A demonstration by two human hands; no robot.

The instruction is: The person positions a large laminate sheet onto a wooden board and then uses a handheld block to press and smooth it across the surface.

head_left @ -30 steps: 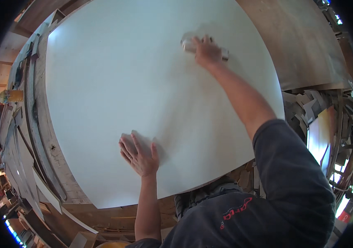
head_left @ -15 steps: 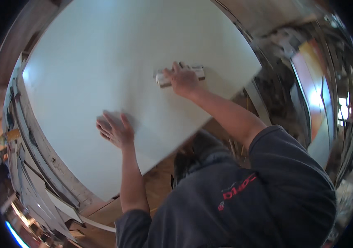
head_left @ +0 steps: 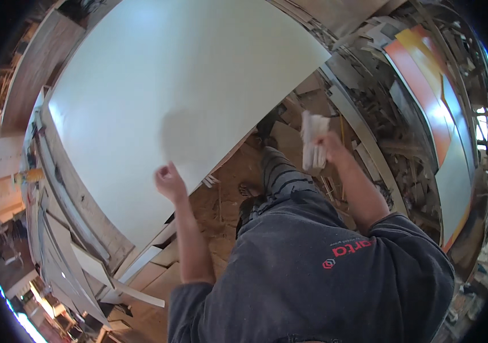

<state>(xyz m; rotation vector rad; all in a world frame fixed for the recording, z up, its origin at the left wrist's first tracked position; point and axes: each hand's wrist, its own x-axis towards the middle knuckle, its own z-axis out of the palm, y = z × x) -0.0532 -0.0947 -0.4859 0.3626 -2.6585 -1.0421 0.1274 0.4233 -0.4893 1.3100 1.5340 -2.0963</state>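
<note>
A large white sheet point(head_left: 115, 97) lies across the upper left and centre, a shadow on it. My left hand point(head_left: 168, 180) is over its near part, fingers loosely curled with nothing visible in them. My right hand point(head_left: 331, 146) grips a pale, elongated block point(head_left: 314, 135), held roughly upright off the sheet's edge, over the scrap-strewn floor point(head_left: 221, 217). My feet and striped trousers show below that edge.
Long strips and offcuts point(head_left: 72, 257) lie along the left side, beside a yellow object point(head_left: 32, 175). Coloured panels point(head_left: 421, 91) lean among piled scraps at the right. Wooden boards point(head_left: 38, 63) stand at the upper left.
My right hand has brought the block off the sheet, toward my body and right, turning it upright. My left hand has gone from spread flat to curled. The view has swung round.
</note>
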